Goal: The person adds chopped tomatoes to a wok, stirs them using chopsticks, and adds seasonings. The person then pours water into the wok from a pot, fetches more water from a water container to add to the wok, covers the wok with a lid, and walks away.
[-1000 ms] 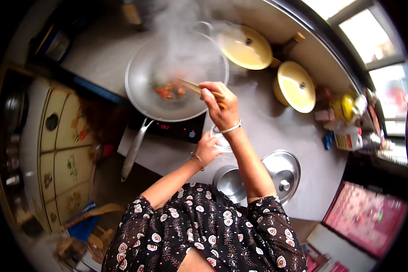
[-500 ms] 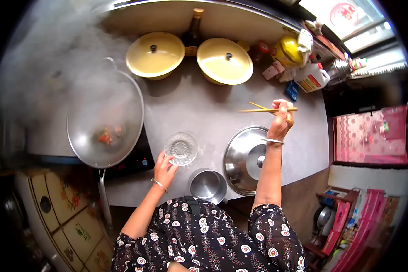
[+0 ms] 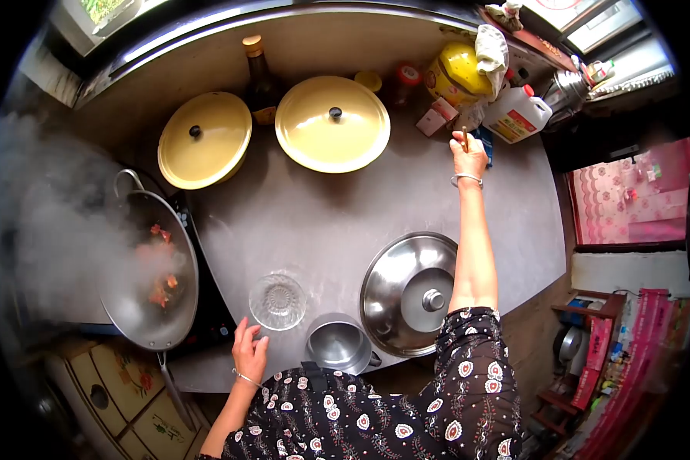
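While steam rises over the wok [image 3: 142,326] at the left of the frame, I hold my right hand [image 3: 470,156] at the upper right, fingers closed in a pinch on the chopsticks [image 3: 465,136]. These show nearly end-on; the exact finger placement cannot be confirmed. A blue packet [image 3: 486,146] lies just beside this hand.

My left hand [image 3: 249,350], at the lower left of centre, grips nothing; its fingers are spread just beside the glass bowl [image 3: 277,301]. Contact with the rim cannot be determined.

Status, by my judgement: red food pieces [image 3: 161,291] are in the wok, so loading appears complete, at least for these. No contents can be made out in the glass bowl. Cooking appears unfinished: the pieces remain in the wok, which stands uncovered. The metal lid [image 3: 395,291] rests on the worktop [image 3: 437,199], lower right of centre, beside the metal pot [image 3: 337,345].
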{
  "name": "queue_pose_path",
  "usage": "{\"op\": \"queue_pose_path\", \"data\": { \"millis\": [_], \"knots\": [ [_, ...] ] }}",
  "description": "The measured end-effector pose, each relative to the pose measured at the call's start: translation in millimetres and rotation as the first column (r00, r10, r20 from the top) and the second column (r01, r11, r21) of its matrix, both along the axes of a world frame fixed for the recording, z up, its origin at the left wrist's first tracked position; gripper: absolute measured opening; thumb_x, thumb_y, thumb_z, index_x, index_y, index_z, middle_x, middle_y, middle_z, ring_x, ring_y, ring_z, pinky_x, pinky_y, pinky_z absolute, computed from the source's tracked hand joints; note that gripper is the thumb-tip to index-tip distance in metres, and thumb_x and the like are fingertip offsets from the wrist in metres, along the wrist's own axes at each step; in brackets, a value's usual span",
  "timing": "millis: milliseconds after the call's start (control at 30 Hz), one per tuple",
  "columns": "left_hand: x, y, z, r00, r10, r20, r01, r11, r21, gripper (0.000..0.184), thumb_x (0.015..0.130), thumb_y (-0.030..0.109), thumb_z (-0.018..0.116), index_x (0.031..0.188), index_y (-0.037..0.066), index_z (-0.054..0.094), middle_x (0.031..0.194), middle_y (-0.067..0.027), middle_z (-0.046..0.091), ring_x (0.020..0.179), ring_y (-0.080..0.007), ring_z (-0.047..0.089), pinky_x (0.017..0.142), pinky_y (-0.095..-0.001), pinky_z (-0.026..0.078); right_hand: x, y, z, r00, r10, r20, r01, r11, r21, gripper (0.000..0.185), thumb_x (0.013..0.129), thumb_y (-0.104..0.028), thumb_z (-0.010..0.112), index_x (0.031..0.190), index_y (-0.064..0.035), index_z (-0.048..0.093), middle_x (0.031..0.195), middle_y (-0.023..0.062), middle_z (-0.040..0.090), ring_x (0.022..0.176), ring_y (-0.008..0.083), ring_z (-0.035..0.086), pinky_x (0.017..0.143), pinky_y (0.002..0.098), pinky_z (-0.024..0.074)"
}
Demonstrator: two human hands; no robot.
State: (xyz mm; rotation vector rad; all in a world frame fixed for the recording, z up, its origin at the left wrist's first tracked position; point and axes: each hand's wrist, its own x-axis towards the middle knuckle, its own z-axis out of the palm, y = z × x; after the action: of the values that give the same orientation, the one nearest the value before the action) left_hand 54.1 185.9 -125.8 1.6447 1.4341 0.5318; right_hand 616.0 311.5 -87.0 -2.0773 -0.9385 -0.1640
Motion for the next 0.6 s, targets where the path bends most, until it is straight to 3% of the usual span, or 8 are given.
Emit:
{"op": "queue_pose_path", "data": {
  "millis": [33, 167, 267, 300, 400, 433, 600],
  "knots": [
    [1, 0, 0, 1.000, 0.014, -0.003, -0.014, 1.000, -0.015, 0.024, 0.076, 0.001, 0.060, 0.100, -0.005, 0.056, 0.127, -0.0200, 0.043, 0.090, -0.0232, 0.061, 0.066, -0.0262, 0.053, 9, 11, -5, 0.996, -0.025, 0.087, 0.031, 0.997, -0.067, 0.024, 0.068, -0.007, 0.071, 0.091, -0.0139, 0.067, 0.080, 0.0073, 0.059, 0.072, 0.0206, 0.061, 0.069, 0.0304, 0.0490],
    [8, 3, 10, 1.000, 0.022, -0.007, -0.022, 0.998, -0.052, 0.024, 0.077, 0.001, 0.060, 0.100, -0.005, 0.056, 0.127, -0.0201, 0.043, 0.090, -0.0239, 0.061, 0.066, -0.0273, 0.053, 42, 42, -23, 0.995, 0.024, 0.092, -0.002, 0.973, -0.231, 0.042, 0.069, -0.011, 0.072, 0.109, -0.0188, 0.061, 0.110, 0.0105, 0.054, 0.098, 0.0296, 0.056, 0.082, 0.0371, 0.0469],
    [10, 4, 13, 0.999, 0.010, -0.034, -0.013, 0.997, -0.071, 0.024, 0.077, 0.001, 0.060, 0.100, -0.005, 0.056, 0.127, -0.0205, 0.043, 0.088, -0.0240, 0.062, 0.066, -0.0273, 0.054, 52, 60, -30, 0.991, 0.003, 0.135, 0.042, 0.942, -0.332, 0.052, 0.069, -0.012, 0.072, 0.117, -0.0210, 0.055, 0.114, 0.0110, 0.052, 0.099, 0.0313, 0.056, 0.083, 0.0383, 0.0466],
    [11, 5, 15, 0.999, -0.001, -0.046, -0.004, 0.995, -0.103, 0.025, 0.077, -0.002, 0.057, 0.102, -0.005, 0.055, 0.129, -0.0192, 0.042, 0.091, -0.0221, 0.062, 0.073, -0.0284, 0.053, 53, 64, -30, 0.991, 0.003, 0.134, 0.046, 0.930, -0.365, 0.052, 0.070, -0.011, 0.071, 0.118, -0.0201, 0.053, 0.113, 0.0140, 0.052, 0.099, 0.0340, 0.056, 0.083, 0.0400, 0.0463],
    [15, 9, 20, 0.999, -0.006, -0.049, 0.001, 0.996, -0.091, 0.025, 0.078, -0.001, 0.058, 0.102, -0.005, 0.055, 0.129, -0.0196, 0.042, 0.091, -0.0220, 0.062, 0.073, -0.0285, 0.053, 45, 71, -26, 0.993, -0.078, 0.094, 0.112, 0.893, -0.435, 0.044, 0.071, -0.011, 0.070, 0.111, -0.0171, 0.054, 0.109, 0.0167, 0.052, 0.097, 0.0362, 0.056, 0.082, 0.0409, 0.0465],
    [16, 10, 21, 0.999, -0.016, -0.052, 0.012, 0.997, -0.078, 0.025, 0.077, -0.001, 0.058, 0.102, -0.005, 0.055, 0.129, -0.0200, 0.042, 0.091, -0.0221, 0.062, 0.073, -0.0284, 0.053, 42, 70, -29, 0.987, -0.083, 0.135, 0.132, 0.901, -0.412, 0.034, 0.073, -0.012, 0.068, 0.105, -0.0156, 0.056, 0.102, 0.0185, 0.052, 0.093, 0.0379, 0.057, 0.079, 0.0422, 0.0470],
    [16, 17, 34, 0.992, -0.079, -0.101, 0.086, 0.994, 0.068, 0.026, 0.074, 0.001, 0.062, 0.099, -0.003, 0.056, 0.128, -0.0226, 0.042, 0.092, -0.0272, 0.060, 0.067, -0.0289, 0.053, 25, 53, -29, 0.983, -0.019, 0.182, 0.085, 0.929, -0.361, 0.024, 0.075, -0.015, 0.067, 0.097, -0.0143, 0.057, 0.092, 0.0173, 0.053, 0.086, 0.0366, 0.058, 0.073, 0.0430, 0.0472]
  ]
}}
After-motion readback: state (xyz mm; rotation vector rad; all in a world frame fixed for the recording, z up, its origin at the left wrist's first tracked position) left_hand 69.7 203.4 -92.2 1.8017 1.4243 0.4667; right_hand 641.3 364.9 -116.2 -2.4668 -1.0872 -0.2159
